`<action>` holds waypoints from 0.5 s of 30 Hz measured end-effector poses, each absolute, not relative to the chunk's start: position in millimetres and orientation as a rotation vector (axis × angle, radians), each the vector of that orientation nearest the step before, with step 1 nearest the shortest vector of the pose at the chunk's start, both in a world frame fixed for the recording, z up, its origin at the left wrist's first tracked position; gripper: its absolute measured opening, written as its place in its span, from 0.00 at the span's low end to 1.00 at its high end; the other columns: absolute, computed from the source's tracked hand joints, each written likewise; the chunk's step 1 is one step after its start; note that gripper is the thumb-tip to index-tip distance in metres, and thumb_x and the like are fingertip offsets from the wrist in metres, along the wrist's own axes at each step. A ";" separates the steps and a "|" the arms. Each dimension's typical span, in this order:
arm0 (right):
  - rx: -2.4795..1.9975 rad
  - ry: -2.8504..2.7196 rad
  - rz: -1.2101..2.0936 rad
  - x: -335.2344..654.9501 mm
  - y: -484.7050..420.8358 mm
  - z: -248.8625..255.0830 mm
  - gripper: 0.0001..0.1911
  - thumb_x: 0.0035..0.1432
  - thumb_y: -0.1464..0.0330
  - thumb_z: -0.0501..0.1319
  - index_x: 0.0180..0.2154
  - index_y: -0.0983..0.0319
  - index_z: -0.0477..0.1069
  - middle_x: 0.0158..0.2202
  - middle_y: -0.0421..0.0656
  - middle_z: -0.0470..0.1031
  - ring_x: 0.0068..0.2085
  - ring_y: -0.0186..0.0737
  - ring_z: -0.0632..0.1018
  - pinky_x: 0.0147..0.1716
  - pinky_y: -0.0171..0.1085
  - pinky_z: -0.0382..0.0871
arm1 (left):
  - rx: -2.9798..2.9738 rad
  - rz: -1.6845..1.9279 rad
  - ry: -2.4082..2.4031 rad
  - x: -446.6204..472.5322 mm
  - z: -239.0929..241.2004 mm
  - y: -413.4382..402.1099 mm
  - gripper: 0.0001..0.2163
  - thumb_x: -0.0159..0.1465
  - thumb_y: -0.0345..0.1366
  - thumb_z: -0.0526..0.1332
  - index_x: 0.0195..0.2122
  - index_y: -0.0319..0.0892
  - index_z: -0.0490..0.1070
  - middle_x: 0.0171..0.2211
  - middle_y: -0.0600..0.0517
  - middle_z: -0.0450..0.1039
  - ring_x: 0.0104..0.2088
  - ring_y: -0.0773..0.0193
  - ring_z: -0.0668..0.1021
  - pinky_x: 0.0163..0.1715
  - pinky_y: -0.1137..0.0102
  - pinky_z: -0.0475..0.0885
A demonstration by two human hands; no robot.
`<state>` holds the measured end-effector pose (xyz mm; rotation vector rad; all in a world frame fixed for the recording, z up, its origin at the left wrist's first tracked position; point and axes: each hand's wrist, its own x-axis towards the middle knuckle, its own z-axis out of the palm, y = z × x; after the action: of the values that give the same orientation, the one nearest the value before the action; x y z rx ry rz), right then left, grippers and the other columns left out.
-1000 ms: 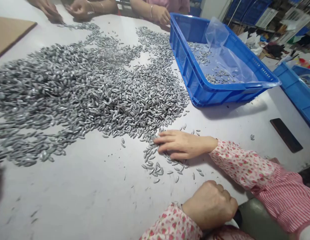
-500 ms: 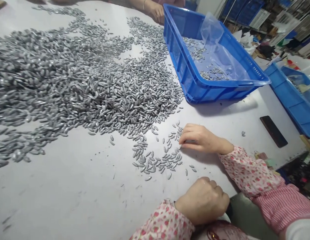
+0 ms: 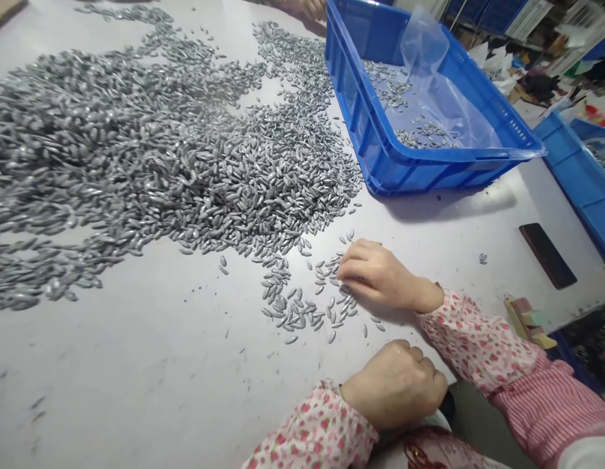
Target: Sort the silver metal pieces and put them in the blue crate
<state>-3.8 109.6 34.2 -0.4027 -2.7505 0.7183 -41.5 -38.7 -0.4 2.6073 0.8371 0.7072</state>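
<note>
Small silver-grey pieces, oval with pointed ends, lie in a loose cluster (image 3: 295, 309) on the white table. My right hand (image 3: 380, 273) rests over the cluster's right side, its bent fingers a little apart and touching pieces. Some pieces under the fingertips are hidden. Closer to me, my left hand (image 3: 397, 384) lies curled into a fist at the table's near edge, knuckles up. No object shows in that fist, and its palm side is out of sight. A large heap of the same pieces (image 3: 185, 163) spreads across the table beyond the cluster.
A blue plastic crate (image 3: 429, 170) at the back right holds a clear plastic bag (image 3: 424, 49) and scattered pieces. Right of it lies a dark phone (image 3: 548, 255). Another blue crate (image 3: 578, 172) stands at the right edge. Another person's hand (image 3: 312, 9) is behind the crate.
My right hand has shifted slightly left over the cluster, and its fingers are more bent. Some pieces beside it have moved. My left hand stays put. The view has tilted slightly.
</note>
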 end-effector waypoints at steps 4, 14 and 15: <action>-0.270 -2.941 0.631 -7.8 103.3 32.7 0.09 0.67 0.67 0.55 0.39 0.62 0.73 0.38 0.45 0.73 0.41 0.42 0.68 0.42 0.41 0.60 | 2.603 0.721 0.844 -42.2 -0.4 -38.7 0.09 0.66 0.31 0.60 0.28 0.40 0.65 0.24 0.52 0.70 0.24 0.60 0.72 0.23 0.65 0.63; -0.248 -3.087 0.454 -13.7 91.7 33.9 0.12 0.67 0.63 0.57 0.33 0.62 0.70 0.36 0.43 0.72 0.39 0.41 0.67 0.40 0.40 0.55 | 2.606 0.692 0.840 -42.6 -1.5 -38.6 0.10 0.67 0.31 0.59 0.27 0.40 0.65 0.24 0.52 0.69 0.24 0.60 0.72 0.21 0.66 0.60; -0.256 -3.082 0.426 -13.4 92.2 32.4 0.12 0.67 0.63 0.57 0.33 0.62 0.70 0.35 0.43 0.72 0.39 0.41 0.67 0.40 0.40 0.55 | 2.604 0.679 0.842 -42.8 -1.4 -38.3 0.10 0.67 0.31 0.59 0.28 0.40 0.65 0.24 0.51 0.69 0.24 0.60 0.72 0.22 0.66 0.60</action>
<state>-13.4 92.2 32.4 -0.2557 -3.0820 0.4261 -42.8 -38.3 -1.4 2.6038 0.8416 0.6794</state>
